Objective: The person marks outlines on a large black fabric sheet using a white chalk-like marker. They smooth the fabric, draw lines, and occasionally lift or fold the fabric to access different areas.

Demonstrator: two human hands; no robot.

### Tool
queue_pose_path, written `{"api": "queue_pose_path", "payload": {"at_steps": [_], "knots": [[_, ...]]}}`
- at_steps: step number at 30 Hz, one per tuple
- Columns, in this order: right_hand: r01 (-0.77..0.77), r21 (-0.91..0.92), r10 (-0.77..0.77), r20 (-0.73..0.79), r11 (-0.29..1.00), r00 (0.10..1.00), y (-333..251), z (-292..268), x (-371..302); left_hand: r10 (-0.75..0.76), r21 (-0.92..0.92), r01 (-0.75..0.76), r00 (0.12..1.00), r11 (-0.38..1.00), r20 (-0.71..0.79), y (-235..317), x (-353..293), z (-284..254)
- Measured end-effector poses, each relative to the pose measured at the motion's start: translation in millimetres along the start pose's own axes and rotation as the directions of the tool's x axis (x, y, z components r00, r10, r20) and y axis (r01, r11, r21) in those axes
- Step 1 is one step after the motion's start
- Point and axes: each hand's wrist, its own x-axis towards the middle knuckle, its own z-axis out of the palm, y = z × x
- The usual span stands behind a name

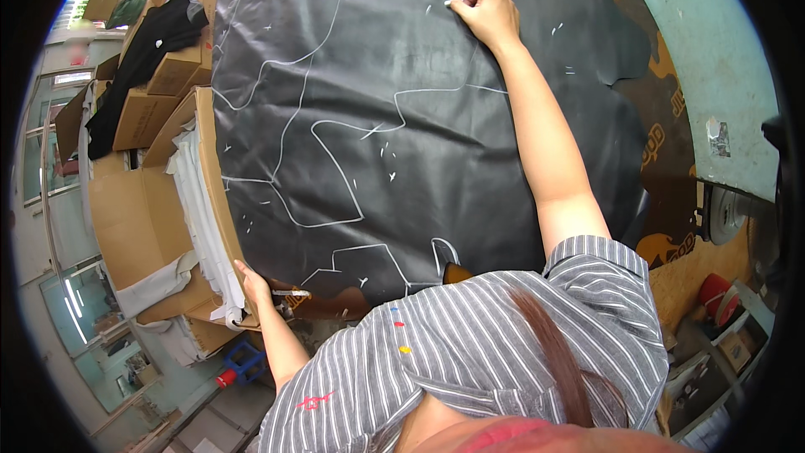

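A large black leather hide with white outlines and small marks drawn on it spreads out before me. My right hand is at the hide's far side, its fingers closed in a pinch. A small white tip, apparently a piece of chalk, pokes out from the fingertips and touches the leather beside a short white line; the rest of it is hidden. At the near left, my left hand rests with fingers stretched against the edge of an open cardboard box. Nothing shows in that hand.
Folded pale sheets fill the box on the left. Beyond it, a black garment drapes over more cartons. A brown printed surface shows past the hide's right edge, beside a pale green panel. A red container stands lower right.
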Motion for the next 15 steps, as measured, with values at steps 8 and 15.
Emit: {"api": "queue_pose_path", "payload": {"at_steps": [8, 15], "knots": [[0.001, 0.186, 0.006, -0.034, 0.983, 0.999, 13, -1, 4, 0.027, -0.021, -0.028, 0.999, 0.999, -0.033, 11, -7, 2], [0.175, -0.031, -0.173, 0.064, 0.984, 0.983, -7, 10, -12, -0.005, -0.021, 0.004, 0.999, 1.0, -0.044, 9, -10, 0]]}}
